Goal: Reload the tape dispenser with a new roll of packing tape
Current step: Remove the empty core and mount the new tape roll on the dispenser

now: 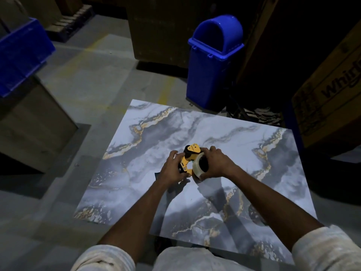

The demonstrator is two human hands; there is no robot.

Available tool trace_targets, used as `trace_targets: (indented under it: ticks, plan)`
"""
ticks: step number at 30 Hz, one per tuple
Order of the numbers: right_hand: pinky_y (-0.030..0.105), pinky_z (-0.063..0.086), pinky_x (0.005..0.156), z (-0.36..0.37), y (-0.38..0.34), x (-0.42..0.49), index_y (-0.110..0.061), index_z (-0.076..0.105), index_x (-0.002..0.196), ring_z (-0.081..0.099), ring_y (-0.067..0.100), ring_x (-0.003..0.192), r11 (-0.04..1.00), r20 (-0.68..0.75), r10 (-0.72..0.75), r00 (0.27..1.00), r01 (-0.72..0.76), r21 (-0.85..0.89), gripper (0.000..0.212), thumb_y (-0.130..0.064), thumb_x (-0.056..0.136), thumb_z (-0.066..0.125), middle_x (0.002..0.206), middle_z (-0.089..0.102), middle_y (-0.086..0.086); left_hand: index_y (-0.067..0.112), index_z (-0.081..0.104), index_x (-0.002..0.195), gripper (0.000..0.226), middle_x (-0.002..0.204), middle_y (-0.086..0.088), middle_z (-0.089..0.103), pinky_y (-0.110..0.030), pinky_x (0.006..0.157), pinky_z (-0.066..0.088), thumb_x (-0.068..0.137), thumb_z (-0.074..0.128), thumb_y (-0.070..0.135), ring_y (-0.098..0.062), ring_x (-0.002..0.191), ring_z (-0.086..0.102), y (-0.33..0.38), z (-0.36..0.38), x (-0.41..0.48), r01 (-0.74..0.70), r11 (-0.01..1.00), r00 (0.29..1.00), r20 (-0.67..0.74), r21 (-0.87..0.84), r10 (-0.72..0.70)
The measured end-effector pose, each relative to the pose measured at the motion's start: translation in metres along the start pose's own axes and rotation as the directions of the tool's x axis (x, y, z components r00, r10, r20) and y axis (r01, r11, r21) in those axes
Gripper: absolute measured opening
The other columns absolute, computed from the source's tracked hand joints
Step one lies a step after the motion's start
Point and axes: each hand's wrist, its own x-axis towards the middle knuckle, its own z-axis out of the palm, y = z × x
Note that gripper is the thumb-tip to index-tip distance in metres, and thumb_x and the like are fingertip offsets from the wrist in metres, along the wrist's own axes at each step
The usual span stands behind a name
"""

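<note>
A yellow and black tape dispenser (190, 153) is held over the middle of a marble-patterned tabletop (234, 141). My left hand (172, 170) grips its handle end from the left. A roll of clear packing tape (201, 166) with a dark core sits against the dispenser's right side, and my right hand (216, 163) is wrapped over it from the right. Whether the roll sits fully on the spindle is hidden by my fingers.
A blue swing-lid bin (213, 61) stands on the floor beyond the table. A blue crate (21, 53) rests on a box at the far left. Cardboard cartons (330, 90) rise at the right and back. Grey concrete floor lies to the left.
</note>
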Motion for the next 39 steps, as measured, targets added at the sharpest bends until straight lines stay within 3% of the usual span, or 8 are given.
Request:
trace_targets:
  ticks: [4,12,18,30,33,35,37,39]
  plan:
    - [0.033,0.053,0.076,-0.009,0.000,0.007,-0.016,0.050,0.127,0.062,0.025,0.101,1.000,-0.003,0.016,1.000,-0.016,0.024,0.106,-0.059,0.041,0.092,0.116,0.060,0.007,0.020,0.045,0.149,0.094,0.155,-0.005,0.030,-0.039,0.095,0.053,0.070,0.093,0.034,-0.031,0.121,0.059,-0.002,0.000,0.001,-0.013,1.000,1.000,0.006,0.000,0.013]
    - [0.031,0.050,0.079,-0.004,-0.005,0.013,-0.022,0.057,0.131,0.060,0.027,0.104,0.997,-0.052,0.020,0.998,-0.016,0.075,0.093,-0.053,0.051,0.093,0.114,0.063,0.010,0.020,0.048,0.143,0.088,0.143,-0.002,0.036,-0.038,0.087,0.055,0.069,0.093,0.033,-0.029,0.106,0.061,-0.001,0.001,0.002,-0.036,0.999,0.999,0.002,0.001,0.036]
    - [0.027,0.054,0.072,0.004,-0.004,0.017,-0.018,0.071,0.111,0.068,0.022,0.089,0.987,-0.017,0.087,0.996,-0.084,0.137,0.080,-0.054,0.044,0.095,0.103,0.073,0.005,0.023,0.048,0.142,0.088,0.145,0.000,0.035,-0.040,0.086,0.057,0.068,0.092,0.033,-0.027,0.104,0.062,-0.004,0.004,0.003,-0.032,0.999,0.999,-0.019,-0.007,0.032]
    - [0.034,0.052,0.084,0.035,0.009,0.016,-0.015,0.059,0.131,0.055,0.026,0.107,0.959,-0.074,0.091,0.993,-0.068,0.275,0.107,-0.057,0.039,0.094,0.115,0.059,0.009,0.019,0.044,0.145,0.094,0.143,-0.001,0.035,-0.027,0.083,0.049,0.066,0.093,0.036,-0.023,0.108,0.060,-0.009,0.004,-0.001,-0.078,0.997,0.996,-0.043,-0.008,0.078]
    - [0.035,0.052,0.086,0.041,0.013,0.014,-0.018,0.056,0.133,0.055,0.025,0.110,0.952,-0.086,0.091,0.992,-0.061,0.300,0.109,-0.057,0.037,0.092,0.116,0.058,0.006,0.019,0.028,0.153,0.125,0.145,-0.001,0.032,-0.032,0.094,0.051,0.054,0.099,0.046,-0.017,0.118,0.053,-0.010,0.000,-0.001,0.036,0.989,0.999,-0.024,-0.145,-0.040]
    - [0.035,0.051,0.089,0.047,0.014,0.010,-0.020,0.049,0.137,0.052,0.026,0.112,0.943,-0.081,0.089,0.993,-0.057,0.328,0.112,-0.054,0.038,0.091,0.120,0.055,0.006,0.025,0.020,0.148,0.130,0.139,-0.002,0.042,-0.035,0.089,0.056,0.049,0.100,0.053,-0.016,0.113,0.057,-0.011,-0.005,-0.001,0.191,0.947,0.982,0.045,-0.257,-0.186]
    - [0.035,0.049,0.087,0.054,0.015,0.004,-0.024,0.042,0.136,0.051,0.025,0.110,0.929,-0.079,0.083,0.993,-0.049,0.367,0.112,-0.050,0.039,0.091,0.120,0.053,0.006,0.021,0.025,0.139,0.117,0.121,0.000,0.057,-0.029,0.076,0.053,0.054,0.097,0.055,-0.013,0.101,0.062,-0.008,-0.018,0.001,0.361,0.890,0.926,0.225,-0.280,-0.305]
    - [0.033,0.048,0.085,0.061,0.018,-0.001,-0.028,0.040,0.135,0.053,0.025,0.108,0.919,-0.104,0.084,0.991,-0.037,0.392,0.110,-0.048,0.040,0.091,0.120,0.052,0.004,0.013,0.056,0.117,0.086,0.100,0.001,0.067,-0.026,0.071,0.050,0.058,0.093,0.063,-0.011,0.087,0.064,-0.010,-0.030,0.007,0.443,0.884,0.854,0.369,-0.147,-0.367]
